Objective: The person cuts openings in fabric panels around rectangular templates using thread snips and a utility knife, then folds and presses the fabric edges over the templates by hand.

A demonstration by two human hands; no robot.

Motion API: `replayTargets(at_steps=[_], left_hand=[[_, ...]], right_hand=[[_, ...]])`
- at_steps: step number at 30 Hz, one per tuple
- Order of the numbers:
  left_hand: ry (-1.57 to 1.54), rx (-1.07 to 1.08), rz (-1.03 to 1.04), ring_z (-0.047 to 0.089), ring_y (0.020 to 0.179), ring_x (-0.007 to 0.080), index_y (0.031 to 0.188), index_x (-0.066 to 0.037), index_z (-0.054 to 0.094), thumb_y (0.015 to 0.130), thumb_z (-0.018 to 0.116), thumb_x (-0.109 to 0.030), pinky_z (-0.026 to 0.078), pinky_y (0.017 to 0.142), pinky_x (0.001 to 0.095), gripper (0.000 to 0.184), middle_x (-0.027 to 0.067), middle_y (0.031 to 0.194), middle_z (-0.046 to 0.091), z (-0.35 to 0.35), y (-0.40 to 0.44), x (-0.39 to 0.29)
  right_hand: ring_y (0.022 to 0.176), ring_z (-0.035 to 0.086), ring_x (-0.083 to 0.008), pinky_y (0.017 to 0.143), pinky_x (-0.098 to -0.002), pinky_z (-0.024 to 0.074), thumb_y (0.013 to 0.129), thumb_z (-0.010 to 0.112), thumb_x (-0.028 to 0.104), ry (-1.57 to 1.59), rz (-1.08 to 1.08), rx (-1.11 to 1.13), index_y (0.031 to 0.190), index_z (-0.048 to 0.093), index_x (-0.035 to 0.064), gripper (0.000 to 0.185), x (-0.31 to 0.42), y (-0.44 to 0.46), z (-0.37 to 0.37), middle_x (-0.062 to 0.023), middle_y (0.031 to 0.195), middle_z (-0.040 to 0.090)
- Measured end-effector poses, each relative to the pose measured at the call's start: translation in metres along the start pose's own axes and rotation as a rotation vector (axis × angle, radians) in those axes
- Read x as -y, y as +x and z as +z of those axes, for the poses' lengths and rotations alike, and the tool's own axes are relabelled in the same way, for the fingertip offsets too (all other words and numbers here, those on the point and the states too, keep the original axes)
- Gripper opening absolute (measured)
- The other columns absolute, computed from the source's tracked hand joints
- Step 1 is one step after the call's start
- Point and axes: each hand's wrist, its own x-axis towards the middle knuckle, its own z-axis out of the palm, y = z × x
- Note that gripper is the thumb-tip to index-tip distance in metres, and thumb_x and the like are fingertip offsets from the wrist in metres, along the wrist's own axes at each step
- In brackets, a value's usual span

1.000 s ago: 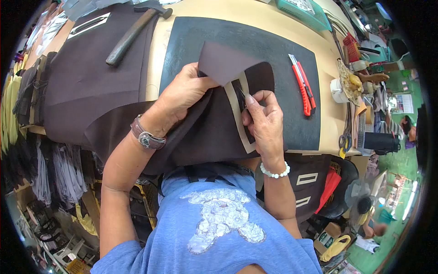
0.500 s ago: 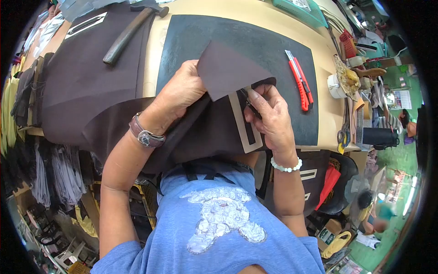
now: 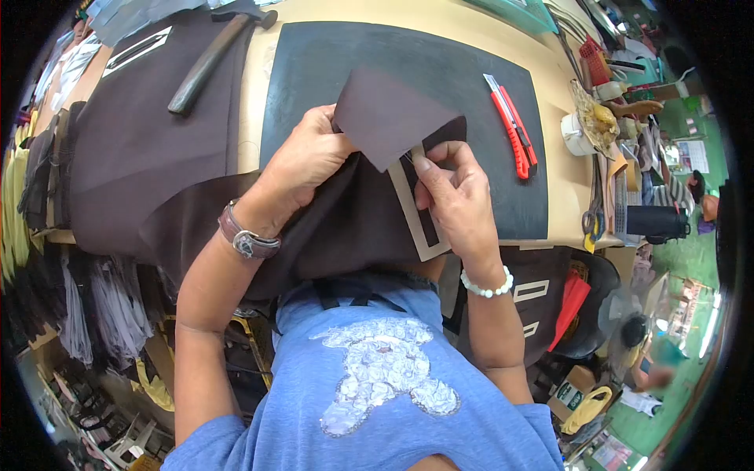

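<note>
A dark brown cloth [image 3: 314, 243] drapes over the table edge and my lap, one corner folded up between my hands. My left hand [image 3: 314, 153] is closed on the fold's left side. At the fold's right side, my right hand [image 3: 457, 188] pinches the upper end of a beige rectangular frame piece [image 3: 407, 200] lying against the cloth. The frame has a long dark slot; its top runs under the folded corner. My right fingertips are partly hidden behind the thumb and cloth.
Beneath the cloth lies a dark cutting mat [image 3: 338, 59]. A red utility knife [image 3: 512, 129] rests on its right, blade extended. A hammer [image 3: 208, 67] lies on brown cloth at left. Farther right are a white pot [image 3: 577, 141] and scissors [image 3: 593, 224].
My right thumb and fingers have shifted up to the frame piece's top end. A dark item under the thumb earlier no longer shows. My left hand keeps its hold on the cloth.
</note>
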Motion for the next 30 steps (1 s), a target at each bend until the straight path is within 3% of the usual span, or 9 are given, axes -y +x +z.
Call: replayTargets(at_steps=[2, 6, 9, 12, 15, 18, 27, 30], left_hand=[[0.005, -0.062, -0.013, 0.058, 0.086, 0.0097, 0.102, 0.004, 0.062, 0.085, 0.063, -0.012, 0.046, 0.079, 0.022, 0.024, 0.0064, 0.094, 0.065, 0.005, -0.003, 0.001], [0.009, -0.144, -0.051, 0.058, 0.086, 0.0095, 0.103, 0.004, 0.061, 0.086, 0.061, -0.009, 0.046, 0.08, 0.0226, 0.021, 0.0057, 0.095, 0.064, 0.015, -0.009, 0.005], [-0.076, -0.104, 0.059, 0.055, 0.087, 0.0082, 0.101, 0.0, 0.063, 0.088, 0.062, -0.017, 0.044, 0.08, 0.0244, 0.022, 0.0017, 0.093, 0.063, 0.021, -0.013, 0.016], [-0.065, -0.127, 0.068, 0.056, 0.089, 0.0091, 0.101, 0.0, 0.062, 0.088, 0.061, -0.015, 0.044, 0.082, 0.0242, 0.02, 0.0025, 0.096, 0.063, 0.025, -0.018, 0.016], [-0.133, -0.176, 0.128, 0.058, 0.081, 0.0079, 0.097, 0.001, 0.063, 0.086, 0.061, -0.006, 0.047, 0.072, 0.0217, 0.013, 0.0033, 0.09, 0.064, 0.028, -0.021, 0.017], [-0.137, -0.163, 0.163, 0.058, 0.078, 0.0071, 0.096, 0.0, 0.063, 0.085, 0.062, -0.007, 0.047, 0.069, 0.0214, 0.012, 0.0023, 0.088, 0.064, 0.028, -0.026, 0.018], [-0.209, -0.186, 0.212, 0.058, 0.075, 0.0066, 0.094, -0.001, 0.063, 0.085, 0.063, -0.006, 0.047, 0.066, 0.021, 0.01, 0.0019, 0.086, 0.064, 0.037, -0.031, 0.024], [-0.205, -0.241, 0.139, 0.058, 0.075, 0.0061, 0.094, -0.002, 0.063, 0.086, 0.062, -0.006, 0.047, 0.065, 0.0204, 0.01, 0.0015, 0.086, 0.064, 0.037, -0.026, 0.025]], right_hand=[[0.054, 0.051, -0.0073, 0.049, -0.0222, 0.0394, 0.092, 0.055, 0.017, -0.131, -0.012, -0.052, 0.095, 0.045, -0.0017, 0.022, 0.006, -0.01, 0.003, -0.005, 0.06, 0.057], [0.055, 0.054, -0.0099, 0.052, -0.0256, 0.0439, 0.096, 0.048, 0.019, -0.015, 0.001, -0.116, 0.097, 0.042, 0.0001, 0.02, -0.008, -0.025, 0.012, -0.0069, 0.058, 0.057], [0.055, 0.054, -0.0098, 0.052, -0.0261, 0.0436, 0.096, 0.047, 0.019, -0.073, -0.052, -0.181, 0.097, 0.042, 0.0007, 0.019, -0.015, -0.03, 0.018, -0.0063, 0.059, 0.057], [0.046, 0.04, -0.0028, 0.042, -0.0179, 0.0308, 0.097, 0.047, 0.023, 0.059, -0.095, -0.245, 0.098, 0.043, 0.0041, 0.019, -0.026, -0.03, 0.025, -0.0026, 0.06, 0.054], [0.047, 0.041, -0.0026, 0.042, -0.0175, 0.0307, 0.097, 0.047, 0.023, 0.116, -0.152, -0.271, 0.098, 0.042, 0.0044, 0.019, -0.027, -0.03, 0.029, -0.0024, 0.06, 0.053], [0.054, 0.051, -0.0077, 0.05, -0.0231, 0.039, 0.097, 0.046, 0.021, 0.091, -0.119, -0.248, 0.097, 0.04, 0.0007, 0.021, -0.02, -0.032, 0.03, -0.0053, 0.059, 0.055], [0.055, 0.048, -0.0058, 0.051, -0.0204, 0.0369, 0.095, 0.051, 0.02, 0.345, -0.125, -0.269, 0.097, 0.04, 0.0012, 0.021, -0.022, -0.031, 0.035, -0.0031, 0.062, 0.053], [0.055, 0.047, -0.005, 0.05, -0.0191, 0.036, 0.095, 0.051, 0.019, 0.396, -0.121, -0.251, 0.097, 0.04, 0.0016, 0.021, -0.019, -0.032, 0.035, -0.0022, 0.062, 0.052]])
